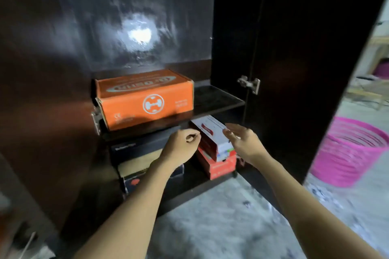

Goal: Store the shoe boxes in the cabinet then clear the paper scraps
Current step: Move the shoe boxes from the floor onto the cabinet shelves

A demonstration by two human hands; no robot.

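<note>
Fingers (193,135) curled on left hand (179,145), black box (136,147) partly hidden, blurred

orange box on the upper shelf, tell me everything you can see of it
The orange cardboard shoe box is a closed rectangular carton with a grey oval logo on its lid, a white round emblem on the front face and small white print beside it. It lies flat, slightly angled, on the left part of the dark cabinet shelf, at the front edge. Only the shelf touches it.
</note>
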